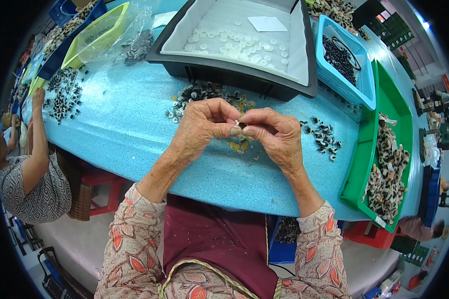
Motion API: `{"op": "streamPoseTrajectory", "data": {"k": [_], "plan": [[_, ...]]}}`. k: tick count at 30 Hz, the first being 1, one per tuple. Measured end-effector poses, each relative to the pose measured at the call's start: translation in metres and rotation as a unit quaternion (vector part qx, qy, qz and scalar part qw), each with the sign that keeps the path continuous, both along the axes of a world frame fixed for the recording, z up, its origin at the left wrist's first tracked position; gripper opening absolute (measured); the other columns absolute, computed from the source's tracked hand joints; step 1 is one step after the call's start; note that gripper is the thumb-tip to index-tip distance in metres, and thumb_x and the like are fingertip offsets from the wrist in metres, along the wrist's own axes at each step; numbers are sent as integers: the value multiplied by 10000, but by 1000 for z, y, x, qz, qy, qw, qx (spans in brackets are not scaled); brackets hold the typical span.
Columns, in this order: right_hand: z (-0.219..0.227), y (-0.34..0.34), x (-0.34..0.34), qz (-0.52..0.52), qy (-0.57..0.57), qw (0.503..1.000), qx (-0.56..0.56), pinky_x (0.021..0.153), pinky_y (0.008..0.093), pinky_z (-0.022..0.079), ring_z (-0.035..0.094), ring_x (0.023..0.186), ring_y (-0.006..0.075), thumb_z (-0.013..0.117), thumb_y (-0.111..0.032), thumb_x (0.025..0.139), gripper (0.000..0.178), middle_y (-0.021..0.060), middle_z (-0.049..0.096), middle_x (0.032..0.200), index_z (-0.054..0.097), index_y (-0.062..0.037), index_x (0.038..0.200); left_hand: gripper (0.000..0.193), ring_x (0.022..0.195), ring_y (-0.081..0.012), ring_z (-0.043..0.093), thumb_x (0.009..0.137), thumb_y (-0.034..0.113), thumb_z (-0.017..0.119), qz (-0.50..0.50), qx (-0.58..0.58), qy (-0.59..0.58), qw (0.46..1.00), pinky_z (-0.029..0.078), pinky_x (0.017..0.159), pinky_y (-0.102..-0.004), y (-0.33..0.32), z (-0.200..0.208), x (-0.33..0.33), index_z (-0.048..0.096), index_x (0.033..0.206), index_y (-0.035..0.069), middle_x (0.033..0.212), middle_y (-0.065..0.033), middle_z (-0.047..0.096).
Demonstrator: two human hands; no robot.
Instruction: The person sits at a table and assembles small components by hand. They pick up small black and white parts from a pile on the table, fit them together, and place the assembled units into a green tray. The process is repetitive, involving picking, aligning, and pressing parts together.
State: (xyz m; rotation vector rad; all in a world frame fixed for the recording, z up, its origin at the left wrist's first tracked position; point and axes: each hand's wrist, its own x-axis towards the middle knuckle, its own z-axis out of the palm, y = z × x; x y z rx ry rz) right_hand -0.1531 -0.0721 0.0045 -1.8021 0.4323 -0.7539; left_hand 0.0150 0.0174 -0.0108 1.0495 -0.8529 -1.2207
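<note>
Above the blue speckled table [264, 184], my left hand [197, 127] and my right hand [279, 139] meet at their fingertips. Thumb and forefinger of each are closed on a small white-and-dark piece [241, 124]; most of it is hidden by the fingers, so its kind is unclear. Just beyond my hands lies a loose heap of small black, white and yellow parts [197, 93]. Yellow bits [240, 147] also show on the tabletop beneath my fingers. To the right of my right hand is a scatter of small black-and-white parts [324, 137].
A black tray [234, 74] lined in white holds white discs [229, 45]. Right of it stand a light-blue basket [369, 92] of dark parts and a green tray [356, 174] of spotted plush pieces. A yellow-green basket [75, 52] is far left, near another person's arm [39, 134].
</note>
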Motion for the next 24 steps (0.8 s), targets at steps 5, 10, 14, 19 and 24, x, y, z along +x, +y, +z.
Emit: {"op": "streamPoseTrajectory", "data": {"k": [5, 10, 14, 19, 24], "plan": [[-3, -1, -2, -19, -2, 999, 27, 717, 239, 530, 655, 776, 109, 705, -16, 767, 131, 43, 696, 840, 694, -20, 898, 198, 735, -87, 597, 714, 91, 784, 15, 19, 5, 1000, 488, 703, -229, 0, 6, -4, 656, 856, 36, 799, -27, 655], [-2, -2, 0, -20, -5, 999, 31, 693, 227, 523, 645, 754, 98, 716, -31, 763, 108, 29, 682, 797, 689, -24, 866, 181, 756, -100, 598, 753, 116, 761, 17, 8, -1, 1000, 480, 730, -247, 0, 5, -2, 664, 871, 19, 811, -41, 662], [-1, -3, -1, -18, -8, 999, 28, 692, 228, 522, 640, 748, 97, 719, -30, 760, 99, 24, 678, 792, 684, -22, 853, 164, 773, -105, 592, 793, 135, 730, 6, 0, 14, 1000, 468, 734, -248, -2, 1, -1, 659, 876, 13, 814, -42, 656], [-3, -3, -1, -7, -14, 998, 62, 703, 228, 521, 643, 761, 97, 710, -17, 765, 91, 28, 679, 805, 678, -17, 851, 122, 763, -95, 590, 853, 146, 661, 7, 2, 24, 1000, 462, 722, -244, -3, -2, 0, 652, 871, 25, 800, -28, 644], [-2, -5, -2, 1, -32, 991, 130, 722, 227, 522, 646, 782, 104, 702, -16, 779, 99, 42, 676, 822, 666, -13, 871, 62, 751, -92, 591, 832, 84, 670, 71, 3, 11, 997, 461, 684, -242, -3, 3, -3, 649, 868, 39, 777, -21, 636]]}}
